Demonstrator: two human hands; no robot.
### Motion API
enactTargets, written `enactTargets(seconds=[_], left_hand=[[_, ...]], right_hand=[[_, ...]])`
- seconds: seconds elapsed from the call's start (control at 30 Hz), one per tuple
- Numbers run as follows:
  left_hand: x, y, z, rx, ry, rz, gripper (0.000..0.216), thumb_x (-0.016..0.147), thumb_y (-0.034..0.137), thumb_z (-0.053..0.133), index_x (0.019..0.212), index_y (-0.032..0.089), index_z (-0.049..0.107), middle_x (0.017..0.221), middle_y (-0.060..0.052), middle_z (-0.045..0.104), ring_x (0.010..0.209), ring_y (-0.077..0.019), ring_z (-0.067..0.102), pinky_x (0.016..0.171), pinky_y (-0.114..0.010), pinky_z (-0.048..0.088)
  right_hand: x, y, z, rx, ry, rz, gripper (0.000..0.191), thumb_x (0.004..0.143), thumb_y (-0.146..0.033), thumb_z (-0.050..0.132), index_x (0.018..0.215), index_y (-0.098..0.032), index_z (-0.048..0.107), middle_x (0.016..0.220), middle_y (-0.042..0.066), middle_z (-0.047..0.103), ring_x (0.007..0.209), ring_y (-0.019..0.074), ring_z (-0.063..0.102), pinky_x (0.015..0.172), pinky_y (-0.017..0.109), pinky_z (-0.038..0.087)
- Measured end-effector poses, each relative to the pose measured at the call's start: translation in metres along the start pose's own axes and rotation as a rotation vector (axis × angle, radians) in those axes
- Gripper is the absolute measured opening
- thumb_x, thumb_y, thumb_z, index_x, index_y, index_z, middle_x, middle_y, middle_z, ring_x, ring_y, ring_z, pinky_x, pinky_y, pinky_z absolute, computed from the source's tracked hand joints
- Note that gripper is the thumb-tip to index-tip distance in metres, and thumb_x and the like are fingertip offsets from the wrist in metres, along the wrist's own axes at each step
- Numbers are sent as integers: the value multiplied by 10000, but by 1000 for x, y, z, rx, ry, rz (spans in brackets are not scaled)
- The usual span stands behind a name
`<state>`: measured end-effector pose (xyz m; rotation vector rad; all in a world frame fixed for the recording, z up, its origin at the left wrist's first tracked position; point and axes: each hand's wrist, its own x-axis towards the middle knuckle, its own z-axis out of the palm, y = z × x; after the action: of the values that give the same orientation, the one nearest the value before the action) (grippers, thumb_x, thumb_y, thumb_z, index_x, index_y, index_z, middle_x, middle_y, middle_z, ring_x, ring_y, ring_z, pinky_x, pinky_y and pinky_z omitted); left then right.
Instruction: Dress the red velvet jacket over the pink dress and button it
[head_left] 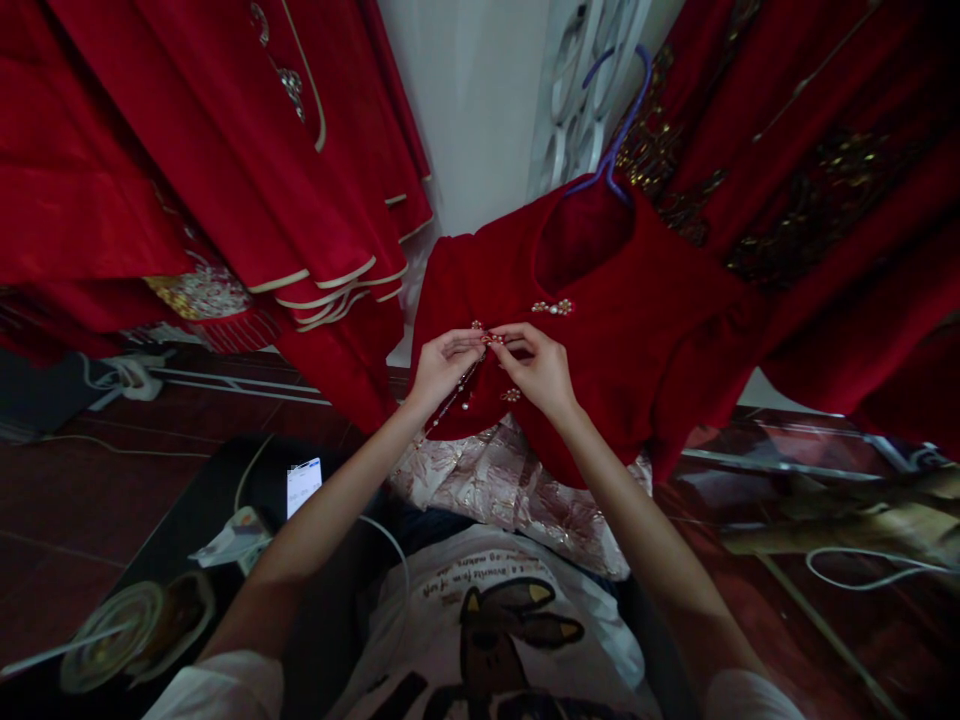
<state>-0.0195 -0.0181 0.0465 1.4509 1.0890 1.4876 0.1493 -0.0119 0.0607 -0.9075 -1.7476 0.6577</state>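
A red jacket point(630, 330) hangs in front of me from a purple hanger point(611, 165). Both my hands meet at its front opening. My left hand point(448, 368) and my right hand point(538, 368) pinch a small beaded clasp point(491, 340) between their fingertips, which partly hide it. Above them a fastened clasp with pearl and flower beads point(553, 308) shows near the neckline. Below my right hand sits another flower-shaped clasp point(511, 396). A beaded string point(457, 392) dangles under my left hand. Pale pink shiny fabric point(495, 475) shows below the jacket.
Red garments with cream edging point(330, 240) hang at the left, and red garments with gold embroidery point(817, 200) at the right. A dark stool-like surface at lower left bears a lit phone point(303, 485) and a lidded plastic cup point(112, 635). A white cable point(862, 565) lies at right.
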Motion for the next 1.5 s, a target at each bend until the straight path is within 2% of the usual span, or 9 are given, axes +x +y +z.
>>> enactTargets(seconds=[0.13, 0.27, 0.4, 0.67, 0.83, 1.23, 1.33, 1.4, 1.5], left_hand=[[1, -1, 2, 18, 48, 2, 332, 687, 327, 795, 941, 125, 724, 904, -83, 758, 801, -160, 705, 847, -324, 565], [2, -2, 3, 44, 93, 7, 274, 703, 303, 776, 907, 125, 732, 897, -81, 760, 782, -154, 705, 818, -306, 566], [4, -3, 3, 37, 109, 6, 261, 695, 282, 769, 901, 125, 743, 911, -81, 766, 800, -157, 711, 838, -312, 566], [11, 2, -8, 72, 7, 46, 244, 689, 286, 776, 878, 132, 771, 894, -82, 765, 802, -169, 713, 845, -337, 573], [16, 2, -16, 204, -58, 146, 214, 716, 288, 772, 891, 164, 780, 923, -72, 724, 858, -159, 682, 819, -299, 562], [27, 2, -24, 310, -125, 162, 177, 726, 272, 767, 885, 194, 774, 955, -60, 624, 895, -156, 632, 793, -302, 556], [24, 3, -22, 295, -175, 118, 248, 753, 247, 732, 988, 171, 733, 995, -69, 642, 878, -146, 637, 807, -306, 551], [18, 6, -22, 290, -152, 76, 336, 751, 228, 722, 1075, 148, 674, 969, -71, 663, 843, -140, 643, 800, -307, 548], [2, 15, -29, 358, -122, 57, 315, 766, 248, 700, 1056, 140, 641, 980, -81, 686, 862, -150, 653, 804, -305, 542]], right_hand=[[2, 2, 3, -80, 8, -41, 209, 885, -263, 573, 1050, -192, 680, 1002, 54, 712, 777, 134, 689, 594, 208, 561], [4, 2, 4, -112, -10, -65, 205, 887, -257, 573, 1052, -200, 681, 1015, 45, 712, 771, 135, 690, 585, 210, 557], [5, 2, 4, -157, 8, -71, 188, 896, -271, 578, 1033, -212, 692, 962, 26, 730, 790, 147, 700, 687, 247, 568], [3, 3, 9, -175, 63, -62, 196, 906, -277, 563, 1021, -213, 707, 974, 32, 727, 794, 150, 691, 751, 264, 558], [2, 1, 11, -159, 71, -18, 189, 892, -272, 568, 1011, -204, 699, 928, 33, 715, 705, 132, 676, 682, 245, 549], [6, -1, 16, -186, 87, 23, 158, 880, -247, 558, 964, -189, 678, 907, 41, 711, 667, 122, 657, 668, 242, 541], [7, -3, 11, -248, 50, 40, 164, 880, -243, 563, 993, -190, 668, 905, 43, 717, 679, 135, 670, 681, 258, 544], [5, -7, 2, -243, -22, 54, 225, 870, -236, 579, 1079, -191, 648, 923, 46, 721, 703, 141, 687, 689, 259, 549], [-6, -16, -16, -208, -126, 96, 331, 856, -234, 600, 1184, -188, 607, 945, 51, 725, 690, 134, 697, 671, 249, 552]])
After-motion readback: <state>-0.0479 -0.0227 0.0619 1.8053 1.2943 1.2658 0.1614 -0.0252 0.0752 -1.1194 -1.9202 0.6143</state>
